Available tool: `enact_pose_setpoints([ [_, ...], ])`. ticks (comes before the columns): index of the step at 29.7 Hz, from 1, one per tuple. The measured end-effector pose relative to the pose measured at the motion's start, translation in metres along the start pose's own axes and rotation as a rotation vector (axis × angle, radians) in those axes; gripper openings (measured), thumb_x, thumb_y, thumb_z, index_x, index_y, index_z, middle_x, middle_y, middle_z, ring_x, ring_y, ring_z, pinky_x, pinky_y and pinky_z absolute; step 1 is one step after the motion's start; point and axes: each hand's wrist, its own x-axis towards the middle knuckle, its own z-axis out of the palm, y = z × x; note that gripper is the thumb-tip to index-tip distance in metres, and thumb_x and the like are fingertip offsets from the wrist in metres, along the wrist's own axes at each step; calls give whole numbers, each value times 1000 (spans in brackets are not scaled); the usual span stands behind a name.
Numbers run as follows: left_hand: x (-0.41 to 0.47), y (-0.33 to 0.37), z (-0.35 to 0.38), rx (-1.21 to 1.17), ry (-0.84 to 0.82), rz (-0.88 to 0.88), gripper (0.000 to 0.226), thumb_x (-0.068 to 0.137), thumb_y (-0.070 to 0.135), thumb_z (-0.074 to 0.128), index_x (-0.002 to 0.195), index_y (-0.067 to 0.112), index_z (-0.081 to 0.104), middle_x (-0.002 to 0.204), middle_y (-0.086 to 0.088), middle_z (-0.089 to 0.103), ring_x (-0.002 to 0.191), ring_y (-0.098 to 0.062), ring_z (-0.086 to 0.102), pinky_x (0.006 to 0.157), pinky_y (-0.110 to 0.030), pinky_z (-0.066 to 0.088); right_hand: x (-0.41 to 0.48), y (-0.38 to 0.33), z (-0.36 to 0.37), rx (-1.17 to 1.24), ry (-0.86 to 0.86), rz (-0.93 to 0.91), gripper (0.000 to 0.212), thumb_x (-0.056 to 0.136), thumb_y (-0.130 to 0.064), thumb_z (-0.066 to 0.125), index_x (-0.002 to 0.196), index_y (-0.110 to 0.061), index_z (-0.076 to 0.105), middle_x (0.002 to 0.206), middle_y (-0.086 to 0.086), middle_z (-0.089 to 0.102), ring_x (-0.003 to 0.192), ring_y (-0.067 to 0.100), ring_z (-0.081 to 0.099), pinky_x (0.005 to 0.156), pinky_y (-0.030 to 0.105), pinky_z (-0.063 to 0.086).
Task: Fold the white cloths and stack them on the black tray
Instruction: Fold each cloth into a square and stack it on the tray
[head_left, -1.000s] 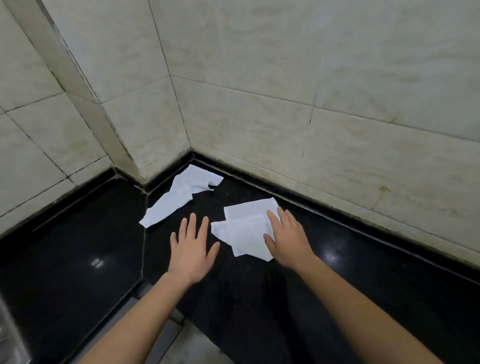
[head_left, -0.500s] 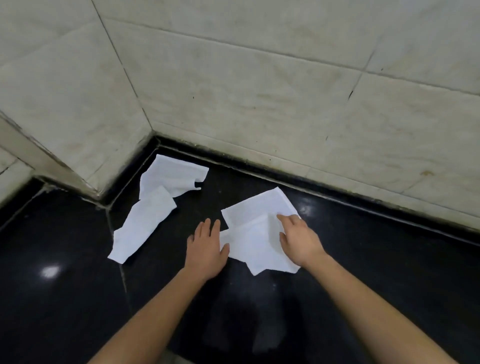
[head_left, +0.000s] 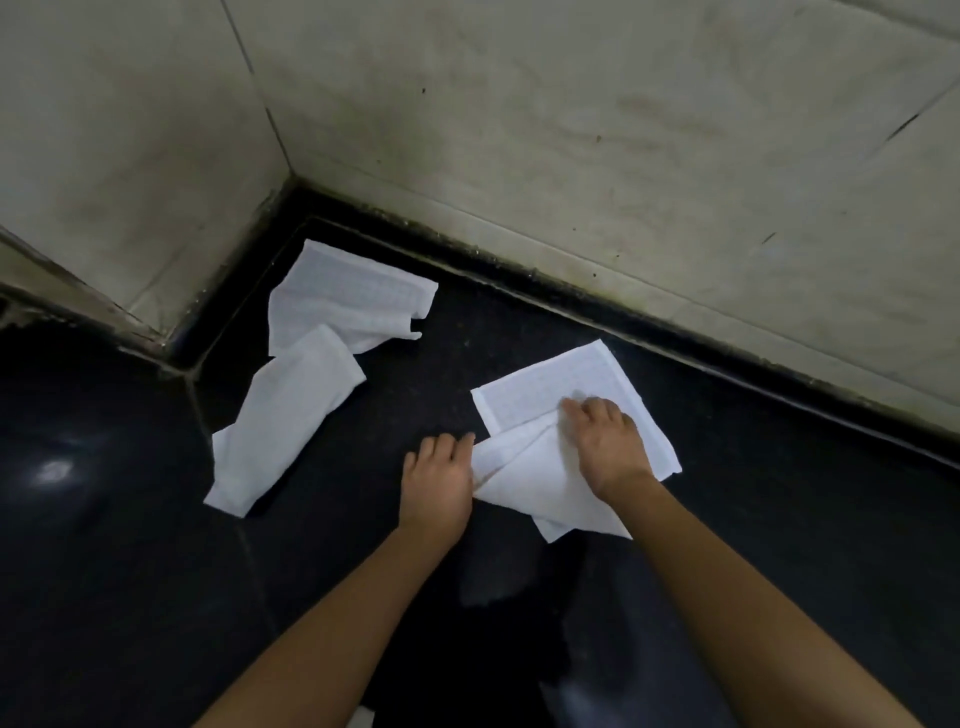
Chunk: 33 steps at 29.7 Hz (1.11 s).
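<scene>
1. Since half a second ago, both hands have closed in on the near cloth. The left hand has slid from the bare counter to the cloth's left corner, and the right hand has bunched up a diagonal fold.
2. That cloth lies centre-right in the frame on the black counter, partly doubled over. The black tray is not in view.
3. It looks thin, soft and light, and likely to sag when lifted and slide on the glossy stone. Corners and hemmed edges look like the surest holds.
4. Right fingers are curled tight, pinching the raised fold. Left fingers curl narrowly against the corner; whether they actually grip it cannot be told.
5. More white cloth lies loose at centre-left, near the corner of the tiled wall.
</scene>
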Motion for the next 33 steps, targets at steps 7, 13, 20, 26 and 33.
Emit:
enact_pose_setpoints([
  [7, -8, -6, -15, -20, 47, -89, 25, 89, 15, 56, 110, 23, 69, 111, -2, 60, 106, -23, 51, 87, -35, 39, -17, 3, -22, 119, 72, -14, 30, 96, -25, 49, 124, -18, 57, 121, 5, 52, 110, 25, 50, 88, 36, 43],
  [13, -42, -5, -74, -70, 245, -171, 13, 83, 21, 65, 95, 21, 70, 100, -4, 60, 97, -26, 54, 80, -39, 43, -62, 12, -75, 483, 110, -77, 16, 92, -33, 55, 95, -17, 59, 96, -2, 59, 85, 19, 55, 62, 30, 37],
  [20, -131, 1, -133, -84, 498, -247, 7, 77, 17, 70, 80, 19, 64, 83, 2, 62, 86, -26, 54, 69, -37, 40, -112, 13, -106, 787, 97, -372, 24, 92, -35, 66, 87, -13, 59, 69, -6, 47, 62, 11, 43, 54, 16, 36],
  [26, -187, -5, -160, -80, 599, -371, 7, 83, 16, 64, 88, 18, 68, 83, -1, 65, 82, -26, 56, 71, -39, 45, -138, -13, -106, 995, 25, -483, 36, 93, -47, 63, 66, -25, 51, 62, -13, 46, 66, 11, 48, 77, 45, 54],
  [33, -211, -51, -161, -102, 599, -390, 8, 88, 22, 62, 84, 19, 68, 83, 2, 57, 83, -21, 51, 63, -36, 42, -157, -59, -109, 968, 145, -473, 7, 94, -32, 65, 90, -32, 71, 71, -6, 57, 67, 6, 52, 66, 23, 42],
])
